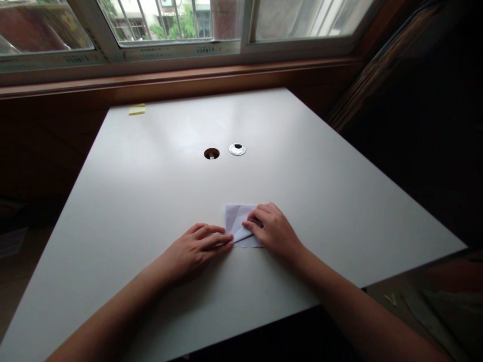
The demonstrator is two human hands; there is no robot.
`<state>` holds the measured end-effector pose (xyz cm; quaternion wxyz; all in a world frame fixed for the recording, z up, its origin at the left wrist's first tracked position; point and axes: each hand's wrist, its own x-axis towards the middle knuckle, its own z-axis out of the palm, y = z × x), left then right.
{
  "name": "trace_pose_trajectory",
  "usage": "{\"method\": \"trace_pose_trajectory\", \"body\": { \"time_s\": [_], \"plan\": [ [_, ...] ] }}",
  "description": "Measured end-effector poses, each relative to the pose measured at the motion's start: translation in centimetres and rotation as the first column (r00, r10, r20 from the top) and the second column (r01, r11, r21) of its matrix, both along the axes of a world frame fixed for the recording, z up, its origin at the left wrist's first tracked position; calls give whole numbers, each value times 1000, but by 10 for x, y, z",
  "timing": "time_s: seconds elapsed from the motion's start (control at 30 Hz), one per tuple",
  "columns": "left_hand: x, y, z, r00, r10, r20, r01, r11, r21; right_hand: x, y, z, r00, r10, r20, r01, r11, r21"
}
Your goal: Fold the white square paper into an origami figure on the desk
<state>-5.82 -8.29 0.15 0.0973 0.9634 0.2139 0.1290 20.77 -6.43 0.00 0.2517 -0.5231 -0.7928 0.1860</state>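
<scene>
A small white sheet of paper (234, 217) lies on the white table, partly folded, with a flap slanting across it and a rough lower edge. My right hand (277, 229) pinches the folded flap between thumb and fingers and covers the paper's right side. At the lower left corner, my left hand (198, 246) lies low over the table, its thumb and index fingertips closed together on the paper. The other fingers of that hand stretch towards the paper's left edge.
Beyond the paper, the white table (169, 186) has a round cable hole (212, 154) with a silver grommet cover (237, 150) beside it. A yellow-edged pad (137, 109) sits at the far left edge. Behind the table is a window (181, 22).
</scene>
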Motion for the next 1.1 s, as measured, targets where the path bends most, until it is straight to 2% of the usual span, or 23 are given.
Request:
{"method": "trace_pose_trajectory", "body": {
  "time_s": [0.2,0.5,0.67,0.9,1.1],
  "plan": [
    [1,-1,2,1000,-4,-15,5,1000,9,0,0,-1,1000,10,-9,-10,1000,15],
    [2,-7,1,999,17,-34,-15,998,64,3,1,-3,998,-49,-42,51,998,47],
    [2,-9,1,998,35,-47,-31,995,96,1,3,-5,998,-57,5,56,997,61],
    [10,-10,5,1000,-15,-26,14,999,-32,-2,5,-2,991,-67,117,60,996,64],
    [11,-11,2,1000,10,-23,-11,997,-75,-3,5,-1,986,-87,141,79,995,61]
  ]
}}
